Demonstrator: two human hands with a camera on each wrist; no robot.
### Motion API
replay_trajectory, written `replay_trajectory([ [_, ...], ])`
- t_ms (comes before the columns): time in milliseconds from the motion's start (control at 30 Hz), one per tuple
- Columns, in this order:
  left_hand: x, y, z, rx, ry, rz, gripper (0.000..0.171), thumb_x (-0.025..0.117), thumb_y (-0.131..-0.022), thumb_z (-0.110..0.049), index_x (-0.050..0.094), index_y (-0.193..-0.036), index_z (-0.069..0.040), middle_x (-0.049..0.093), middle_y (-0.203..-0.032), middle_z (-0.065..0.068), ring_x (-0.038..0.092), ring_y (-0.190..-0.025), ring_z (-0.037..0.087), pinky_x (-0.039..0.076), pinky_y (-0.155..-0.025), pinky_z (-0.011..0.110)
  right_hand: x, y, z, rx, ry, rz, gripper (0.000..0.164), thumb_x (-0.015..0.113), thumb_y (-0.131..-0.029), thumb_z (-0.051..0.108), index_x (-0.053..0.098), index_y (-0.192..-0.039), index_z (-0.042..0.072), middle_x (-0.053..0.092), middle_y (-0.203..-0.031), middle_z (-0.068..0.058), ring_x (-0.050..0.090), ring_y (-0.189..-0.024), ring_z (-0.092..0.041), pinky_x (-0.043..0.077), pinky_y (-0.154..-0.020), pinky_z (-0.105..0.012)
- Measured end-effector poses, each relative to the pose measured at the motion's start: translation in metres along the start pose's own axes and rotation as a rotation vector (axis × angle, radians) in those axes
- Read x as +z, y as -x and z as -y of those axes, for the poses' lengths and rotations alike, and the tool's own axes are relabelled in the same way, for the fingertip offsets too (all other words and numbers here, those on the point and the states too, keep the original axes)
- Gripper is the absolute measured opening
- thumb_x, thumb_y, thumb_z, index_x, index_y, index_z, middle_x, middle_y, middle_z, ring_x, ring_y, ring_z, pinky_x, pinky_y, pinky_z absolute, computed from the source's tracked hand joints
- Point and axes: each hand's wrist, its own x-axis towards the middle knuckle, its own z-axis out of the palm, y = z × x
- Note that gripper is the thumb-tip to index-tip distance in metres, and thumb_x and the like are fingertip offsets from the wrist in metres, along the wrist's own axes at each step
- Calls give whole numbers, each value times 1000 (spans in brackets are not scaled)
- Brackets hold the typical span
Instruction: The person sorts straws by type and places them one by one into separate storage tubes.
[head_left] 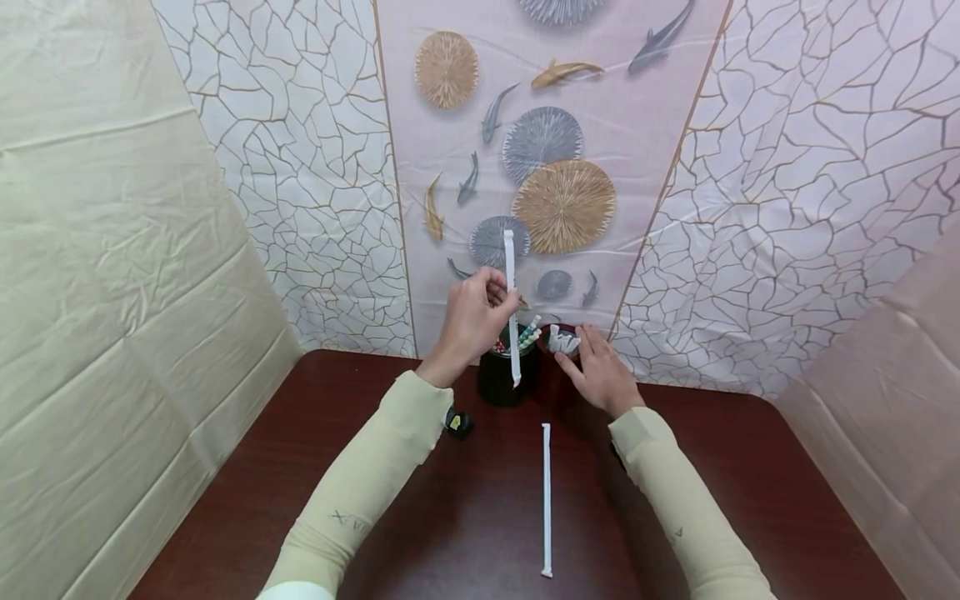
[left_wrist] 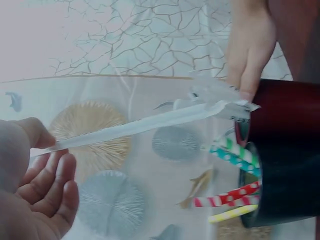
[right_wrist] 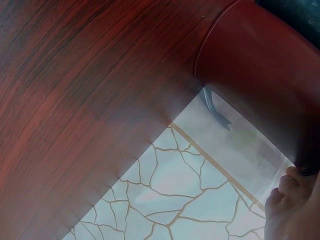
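Note:
My left hand [head_left: 480,308] pinches a long white paper-wrapped straw [head_left: 514,354] near its middle. It stands upright in front of the black cup [head_left: 497,383] in the head view. In the left wrist view its far end lies over crumpled white paper [left_wrist: 212,90] at the red cup's mouth. My right hand [head_left: 600,375] holds the dark red cup [left_wrist: 290,110] at the rim, thumb on the near side and fingers on the far side. Striped and dotted straws [left_wrist: 235,157] stick out of the black cup, which stands left of the red one.
A second white paper-wrapped straw [head_left: 547,500] lies lengthwise on the dark wooden table [head_left: 450,517], between my forearms. Behind both cups hangs a patterned cloth [head_left: 660,167] right at the table's back edge. Beige cloth walls [head_left: 150,333] rise on either side.

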Motion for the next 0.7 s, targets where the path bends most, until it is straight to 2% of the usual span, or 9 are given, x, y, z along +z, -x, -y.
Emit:
replay_trajectory([
  [200,-3,-17,-11,71,-14,-70,11,68,-97,-12,66,-100,-1,77,-89,12,72,-79,24,58,-75,31,0,0,1,2,14,-9,94,29,-108,69,16,-168,-2,11,-177,-24,14,-164,-44,22,-131,-59],
  [433,-1,-34,-17,90,-24,-118,13,67,-100,-14,65,-103,-2,76,-91,11,71,-82,23,58,-77,34,0,1,2,1,14,-8,91,31,-110,65,17,-168,-3,13,-176,-25,14,-164,-43,21,-132,-58],
  [700,10,-47,-14,117,-82,-174,12,69,-99,-15,67,-101,-3,78,-90,9,74,-83,21,58,-82,34,-2,2,3,-5,3,-11,90,32,-110,65,17,-167,-3,14,-176,-25,15,-164,-43,22,-132,-58],
])
